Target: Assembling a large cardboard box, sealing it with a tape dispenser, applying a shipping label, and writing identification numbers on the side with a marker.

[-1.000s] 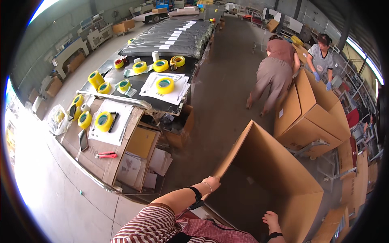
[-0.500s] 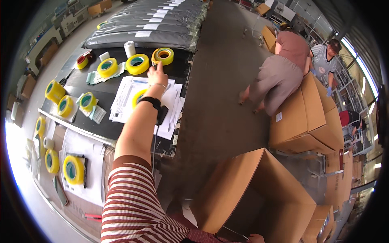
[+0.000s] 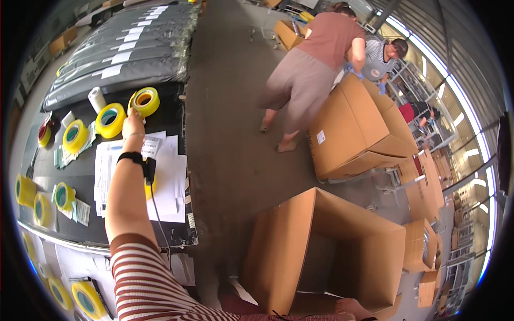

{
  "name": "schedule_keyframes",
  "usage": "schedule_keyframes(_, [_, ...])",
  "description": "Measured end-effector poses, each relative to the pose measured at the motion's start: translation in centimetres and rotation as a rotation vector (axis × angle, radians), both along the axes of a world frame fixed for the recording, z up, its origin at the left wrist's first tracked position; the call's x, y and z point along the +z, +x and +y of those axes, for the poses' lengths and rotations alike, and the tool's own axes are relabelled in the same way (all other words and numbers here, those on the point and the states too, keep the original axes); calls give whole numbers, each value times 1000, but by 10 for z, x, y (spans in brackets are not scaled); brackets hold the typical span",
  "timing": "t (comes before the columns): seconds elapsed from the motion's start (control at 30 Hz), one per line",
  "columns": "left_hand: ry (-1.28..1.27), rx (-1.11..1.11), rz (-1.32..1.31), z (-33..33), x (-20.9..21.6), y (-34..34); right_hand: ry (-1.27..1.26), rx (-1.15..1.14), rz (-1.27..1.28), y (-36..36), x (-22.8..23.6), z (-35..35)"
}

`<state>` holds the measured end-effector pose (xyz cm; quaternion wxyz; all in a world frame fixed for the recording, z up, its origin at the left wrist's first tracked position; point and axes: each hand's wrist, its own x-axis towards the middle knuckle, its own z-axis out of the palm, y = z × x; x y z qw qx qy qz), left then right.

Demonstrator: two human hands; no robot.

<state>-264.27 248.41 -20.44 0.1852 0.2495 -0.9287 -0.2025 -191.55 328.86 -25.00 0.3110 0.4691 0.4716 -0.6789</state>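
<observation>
- Tape roll (image 3: 149, 109) on black table (image 3: 80, 174), at tips of left hand (image 3: 133, 125); clamped or merely touched, impossible to say; could slip if pinched shallowly.
- Neighbouring roll (image 3: 119, 124), easily knocked.
- Wrist cord (image 3: 160, 227) near papers (image 3: 170, 176): snag risk.
- Right hand (image 3: 350, 307) at carton (image 3: 278, 235), fingers unclear; could tip if leaned upon.

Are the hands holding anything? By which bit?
The left grip is at the near edge of a yellow tape roll; can't tell if it's held. The right grip is by the open box; hold unclear.
</observation>
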Motion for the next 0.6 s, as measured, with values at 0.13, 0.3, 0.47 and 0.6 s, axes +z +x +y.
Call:
schedule_keyframes(0.13, [124,-201,40,91,64,26,479,112,61,-29,66,-20])
schedule_keyframes(0.3, [58,-907,90,199,155,141,899,181,576,-152,136,-40])
schedule_keyframes(0.47, [242,-1453,-255,327,223,311,864,299,1089,-232,230,-77])
schedule_keyframes(0.6, [303,-1807,-703,430,244,446,452,1054,979,-183,231,-62])
